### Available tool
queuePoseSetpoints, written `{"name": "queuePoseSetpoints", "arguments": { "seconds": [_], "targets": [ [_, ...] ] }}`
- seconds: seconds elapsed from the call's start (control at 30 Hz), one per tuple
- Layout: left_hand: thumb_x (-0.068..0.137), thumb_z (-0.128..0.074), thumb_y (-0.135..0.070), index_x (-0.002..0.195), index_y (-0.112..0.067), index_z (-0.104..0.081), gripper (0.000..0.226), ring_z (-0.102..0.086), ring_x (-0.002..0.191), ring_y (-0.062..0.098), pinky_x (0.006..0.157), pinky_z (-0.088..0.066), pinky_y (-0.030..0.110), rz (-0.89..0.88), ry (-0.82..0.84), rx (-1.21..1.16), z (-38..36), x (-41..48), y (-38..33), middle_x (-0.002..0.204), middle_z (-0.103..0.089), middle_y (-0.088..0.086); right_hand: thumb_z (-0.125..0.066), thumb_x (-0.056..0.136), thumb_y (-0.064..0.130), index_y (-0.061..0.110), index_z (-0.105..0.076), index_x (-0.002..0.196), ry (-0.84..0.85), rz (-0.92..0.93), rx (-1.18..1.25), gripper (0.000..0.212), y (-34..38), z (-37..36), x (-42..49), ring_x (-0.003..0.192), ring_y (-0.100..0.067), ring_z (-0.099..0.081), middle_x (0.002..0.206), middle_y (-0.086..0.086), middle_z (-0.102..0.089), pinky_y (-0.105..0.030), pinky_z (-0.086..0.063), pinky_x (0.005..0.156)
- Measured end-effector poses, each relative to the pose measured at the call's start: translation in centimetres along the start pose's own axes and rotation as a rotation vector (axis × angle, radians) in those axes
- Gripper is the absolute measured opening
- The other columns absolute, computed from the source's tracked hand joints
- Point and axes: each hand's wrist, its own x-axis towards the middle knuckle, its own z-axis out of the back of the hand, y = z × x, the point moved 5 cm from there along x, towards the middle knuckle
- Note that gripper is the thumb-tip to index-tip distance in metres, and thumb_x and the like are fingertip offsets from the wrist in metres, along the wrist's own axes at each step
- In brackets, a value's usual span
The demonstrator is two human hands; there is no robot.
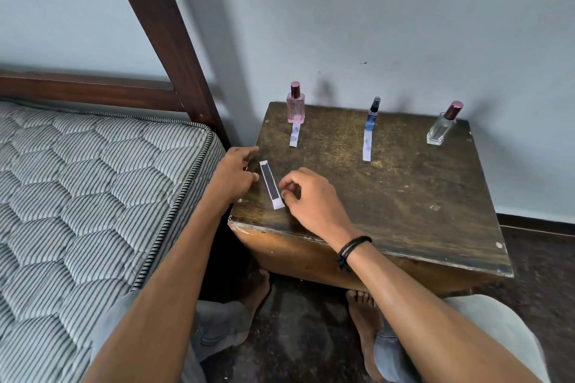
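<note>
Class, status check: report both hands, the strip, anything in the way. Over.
Left hand at left edge of table, holding nothing. Right hand curled beside dark-striped strip; contact unclear. Strip flat on table, nothing on it.

Soft, even daylight comes from my left: the dark brown wooden bed post point(161, 25) and the pink glass perfume bottle point(295, 104) throw blurred shadows rightward onto the pale blue wall point(404, 25). My right hand point(311, 196) leaves a faint shadow on the worn dark wooden worktop point(389, 196). The floor beneath is dim. The wide lens bends straight lines near the edges, and detail is slightly soft.
</note>
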Motion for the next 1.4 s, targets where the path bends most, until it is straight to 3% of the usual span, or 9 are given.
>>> {"name": "queuePoseSetpoints", "arguments": {
  "seconds": [0.13,0.2,0.3,0.47,0.63,0.83,1.0,1.4],
  "targets": [
    [0.084,-0.076,-0.003,0.141,-0.014,-0.057,0.061,-0.056,0.124,0.023,0.103,-0.041,0.026,0.019,0.014,0.036,-0.2,0.6,0.3,0.136,-0.059,0.006,-0.067,0.092,0.013,0.019,-0.071,0.103,0.020,0.010,-0.037,0.013,0.0,-0.3,0.6,0.083,-0.005,-0.061,0.094,0.011,-0.061,-0.029,-0.053,0.081],
    [0.083,-0.080,-0.012,0.137,-0.016,-0.061,0.058,-0.056,0.123,0.026,0.111,-0.041,0.037,0.014,-0.015,0.073,-0.3,1.0,0.6,0.130,-0.062,0.006,-0.069,0.092,0.016,0.020,-0.071,0.103,0.032,0.013,-0.055,0.012,-0.1,-0.3,0.7,0.082,-0.006,-0.061,0.094,0.011,-0.061,-0.031,-0.053,0.081],
    [0.082,-0.081,-0.020,0.133,-0.019,-0.065,0.054,-0.055,0.122,0.029,0.110,-0.042,0.046,0.003,-0.051,0.133,-0.5,1.3,0.7,0.129,-0.063,0.005,-0.073,0.092,0.024,0.022,-0.071,0.103,0.052,0.020,-0.077,0.012,-0.2,-0.4,0.8,0.078,-0.006,-0.059,0.090,0.012,-0.058,-0.029,-0.052,0.077],
    [0.084,-0.079,-0.021,0.129,-0.022,-0.067,0.047,-0.053,0.122,0.029,0.109,-0.043,0.045,-0.034,-0.056,0.207,-1.1,1.4,0.4,0.129,-0.058,0.004,-0.076,0.090,0.034,0.026,-0.071,0.117,0.136,0.050,-0.122,0.029,-0.8,-0.9,1.0,0.077,-0.008,-0.055,0.094,0.012,-0.053,-0.028,-0.046,0.069],
    [0.085,-0.078,-0.021,0.125,-0.022,-0.069,0.040,-0.051,0.121,0.026,0.108,-0.043,0.043,-0.045,-0.062,0.273,-1.2,1.4,0.1,0.127,-0.058,0.001,-0.075,0.090,0.038,0.029,-0.071,0.123,0.181,0.073,-0.147,0.035,-1.0,-1.1,1.2,0.076,-0.011,-0.055,0.092,0.010,-0.048,-0.035,-0.050,0.068],
    [0.084,-0.079,-0.020,0.122,-0.022,-0.070,0.039,-0.051,0.121,0.026,0.107,-0.042,0.042,-0.023,-0.054,0.262,-1.1,1.6,0.1,0.126,-0.057,0.000,-0.075,0.090,0.037,0.031,-0.072,0.120,0.195,0.067,-0.144,0.031,-1.1,-1.2,1.4,0.075,-0.012,-0.055,0.092,0.010,-0.047,-0.030,-0.044,0.064],
    [0.084,-0.079,-0.020,0.121,-0.022,-0.070,0.038,-0.052,0.120,0.026,0.106,-0.044,0.042,-0.022,-0.054,0.250,-1.1,1.6,0.2,0.124,-0.058,0.000,-0.078,0.086,0.038,0.035,-0.073,0.112,0.192,0.026,-0.115,0.027,-1.2,-1.2,1.6,0.075,-0.011,-0.056,0.091,0.010,-0.050,-0.035,-0.050,0.068],
    [0.082,-0.079,-0.020,0.121,-0.022,-0.071,0.039,-0.053,0.121,0.028,0.105,-0.045,0.044,-0.029,-0.061,0.261,-1.2,1.7,0.3,0.126,-0.058,0.001,-0.078,0.085,0.040,0.038,-0.074,0.104,0.163,-0.011,-0.108,0.020,-1.5,-1.5,1.9,0.076,-0.009,-0.057,0.090,0.011,-0.053,-0.031,-0.044,0.062]
  ]
}}
